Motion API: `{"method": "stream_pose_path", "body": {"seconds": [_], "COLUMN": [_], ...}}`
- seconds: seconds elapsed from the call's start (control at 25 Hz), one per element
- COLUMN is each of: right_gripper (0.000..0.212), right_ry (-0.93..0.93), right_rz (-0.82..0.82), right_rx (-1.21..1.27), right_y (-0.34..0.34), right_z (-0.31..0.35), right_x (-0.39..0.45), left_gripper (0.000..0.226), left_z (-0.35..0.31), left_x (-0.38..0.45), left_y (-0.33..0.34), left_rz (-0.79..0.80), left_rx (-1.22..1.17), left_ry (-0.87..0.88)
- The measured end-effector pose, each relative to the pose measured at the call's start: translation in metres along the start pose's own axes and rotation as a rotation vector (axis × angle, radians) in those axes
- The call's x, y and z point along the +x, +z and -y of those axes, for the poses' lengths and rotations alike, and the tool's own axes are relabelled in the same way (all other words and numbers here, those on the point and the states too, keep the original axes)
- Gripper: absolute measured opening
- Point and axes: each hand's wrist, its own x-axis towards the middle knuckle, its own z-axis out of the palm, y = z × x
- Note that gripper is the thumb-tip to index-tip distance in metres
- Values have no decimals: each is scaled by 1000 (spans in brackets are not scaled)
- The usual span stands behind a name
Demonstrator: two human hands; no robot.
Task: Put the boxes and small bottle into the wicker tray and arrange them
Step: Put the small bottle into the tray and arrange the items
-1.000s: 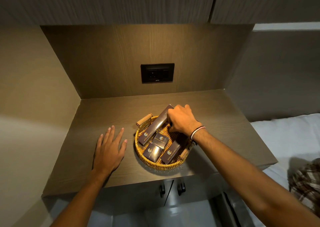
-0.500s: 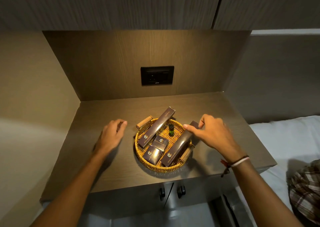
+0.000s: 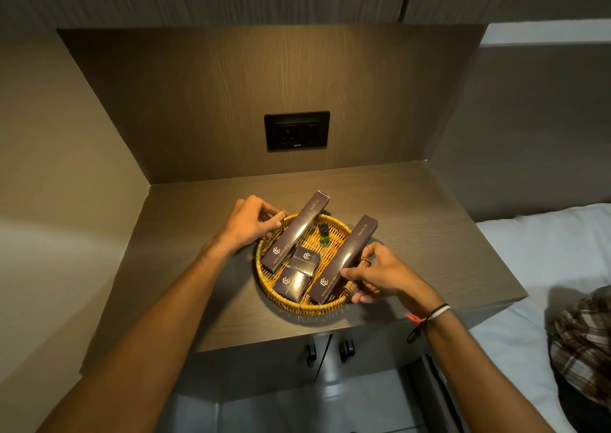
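A round wicker tray sits on the wooden shelf. Inside lie two long dark boxes, one on the left and one on the right, both angled and overhanging the far rim. Two small dark boxes lie between them near the front. A small green bottle stands upright at the back. My left hand is closed around the tray's left wooden handle. My right hand grips the right wooden handle.
The shelf sits in a wooden niche with a black wall socket on the back panel. Cabinet doors with dark knobs are below. A white bed with a plaid cloth lies to the right.
My right hand left the bottle standing in the tray and dropped to the right handle. My left hand came off the shelf and closed on the left handle.
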Motion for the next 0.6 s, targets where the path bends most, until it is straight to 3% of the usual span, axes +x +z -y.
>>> {"method": "stream_pose_path", "body": {"seconds": [0.24, 0.36, 0.6], "right_gripper": [33, 30, 34], "right_ry": [-170, -267, -357], "right_rz": [-179, -162, -165], "right_rx": [-177, -288, -386], "right_y": [-18, -22, -16], "right_z": [19, 29, 42], "right_x": [15, 25, 38], "left_gripper": [21, 22, 28], "left_z": [11, 13, 12], "left_x": [-34, -54, -73], "left_y": [3, 6, 10], "left_rz": [-61, -59, -142], "left_rx": [-324, -479, -566], "left_ry": [-274, -361, -446]}}
